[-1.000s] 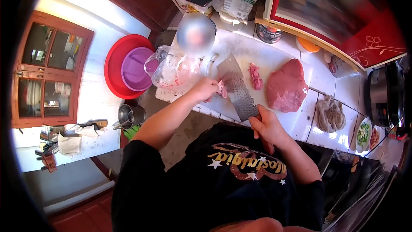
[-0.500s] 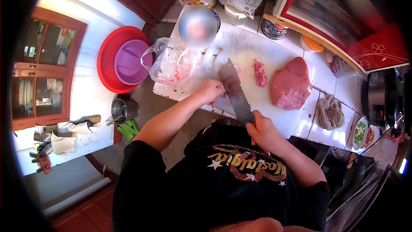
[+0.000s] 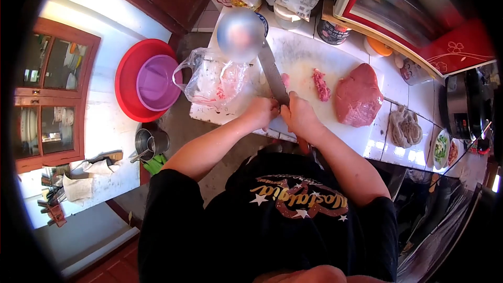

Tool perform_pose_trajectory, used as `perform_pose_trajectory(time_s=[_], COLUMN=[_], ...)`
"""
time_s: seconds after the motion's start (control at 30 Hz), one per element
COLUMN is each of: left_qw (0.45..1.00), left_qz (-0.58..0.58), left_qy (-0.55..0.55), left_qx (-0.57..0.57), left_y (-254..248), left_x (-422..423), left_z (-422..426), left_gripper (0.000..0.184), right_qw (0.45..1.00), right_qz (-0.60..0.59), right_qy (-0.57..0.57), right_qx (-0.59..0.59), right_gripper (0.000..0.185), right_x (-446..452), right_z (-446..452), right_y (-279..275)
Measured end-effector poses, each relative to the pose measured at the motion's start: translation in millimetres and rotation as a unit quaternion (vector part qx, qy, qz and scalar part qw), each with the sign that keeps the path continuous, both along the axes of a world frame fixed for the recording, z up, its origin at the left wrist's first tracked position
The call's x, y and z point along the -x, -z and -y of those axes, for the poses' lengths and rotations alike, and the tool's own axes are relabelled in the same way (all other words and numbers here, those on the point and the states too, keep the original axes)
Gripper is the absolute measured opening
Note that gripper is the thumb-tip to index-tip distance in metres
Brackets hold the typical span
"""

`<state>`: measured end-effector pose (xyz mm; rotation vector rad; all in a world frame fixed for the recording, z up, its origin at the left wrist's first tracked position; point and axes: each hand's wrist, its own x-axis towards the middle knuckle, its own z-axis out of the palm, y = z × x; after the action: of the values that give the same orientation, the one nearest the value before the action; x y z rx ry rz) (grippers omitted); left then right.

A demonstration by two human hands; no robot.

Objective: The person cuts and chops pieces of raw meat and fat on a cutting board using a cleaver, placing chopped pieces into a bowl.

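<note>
My right hand [image 3: 301, 116] is closed around a large knife [image 3: 272, 72] near the base of its blade; part of a brownish handle shows below the hand. The blade slants up and left over the white cutting board [image 3: 348, 144]. Close beside the blade's lower end, my left hand [image 3: 263, 112] has its fingers curled; what they hold, if anything, is hidden. A small pink piece of meat [image 3: 285, 79] shows just right of the blade. Farther right lie a strip of chopped meat [image 3: 321, 85] and a big slab of raw meat [image 3: 359, 95].
A clear plastic bag [image 3: 212, 81] lies left of the knife, below a blurred bowl [image 3: 238, 34]. A red basin [image 3: 124, 81] holds a purple one [image 3: 157, 85]. To the right are a crumpled cloth [image 3: 405, 127] and a plate of chopped greens [image 3: 441, 148].
The knife has moved up and away from my body, its blade now seen more edge-on. My right hand has come up and left, close to my left hand. The view has shifted slightly.
</note>
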<state>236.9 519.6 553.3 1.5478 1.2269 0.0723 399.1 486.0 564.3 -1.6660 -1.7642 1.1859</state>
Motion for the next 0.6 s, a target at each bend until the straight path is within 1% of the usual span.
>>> perform_pose_trajectory(time_s=[0.03, 0.07, 0.13, 0.2, 0.23, 0.3, 0.4, 0.47, 0.53, 0.6], left_qw=[1.0, 1.0, 0.999, 0.998, 0.998, 0.997, 0.994, 0.995, 0.994, 0.994], left_qz=[0.001, 0.007, 0.015, 0.037, 0.038, 0.039, 0.034, 0.049, 0.064, 0.084], left_qy=[0.001, 0.008, 0.015, -0.043, -0.043, -0.046, -0.067, -0.057, -0.051, -0.048], left_qx=[-0.003, -0.012, -0.027, 0.002, 0.004, 0.045, 0.076, 0.072, 0.067, 0.055], left_y=[-0.5, -2.4, -7.6, -9.1, -5.6, 0.6, -4.4, -5.9, -6.0, -2.2], left_x=[1.0, 2.2, 4.2, 6.8, 7.1, 3.8, 2.3, 4.5, 8.4, 9.4], left_z=[1.0, 4.1, 5.4, 10.2, 9.6, 3.1, 2.5, 4.4, 5.1, 6.5], left_gripper=[0.018, 0.019, 0.019, 0.018, 0.018, 0.019, 0.018, 0.018, 0.018, 0.021], right_qw=[1.0, 0.997, 0.991, 0.986, 0.982, 0.973, 0.974, 0.975, 0.977, 0.98], right_qz=[0.001, -0.052, -0.104, -0.138, -0.156, -0.195, -0.193, -0.167, -0.12, -0.101], right_qy=[0.005, 0.018, 0.031, 0.052, 0.065, 0.088, 0.088, 0.031, 0.003, -0.008], right_qx=[0.018, 0.049, 0.074, 0.073, 0.081, 0.087, 0.077, 0.142, 0.178, 0.171], right_gripper=[0.022, 0.021, 0.021, 0.02, 0.019, 0.017, 0.015, 0.016, 0.016, 0.017], right_x=[-0.3, -3.9, -13.9, -26.3, -32.0, -44.3, -59.9, -66.3, -65.1, -63.1], right_z=[-2.4, -1.4, 2.2, 19.6, 27.0, 38.7, 56.0, 70.6, 85.9, 98.6], right_y=[-2.4, -8.9, -14.9, -17.4, -20.4, -26.0, -49.0, -66.8, -76.8, -72.9])
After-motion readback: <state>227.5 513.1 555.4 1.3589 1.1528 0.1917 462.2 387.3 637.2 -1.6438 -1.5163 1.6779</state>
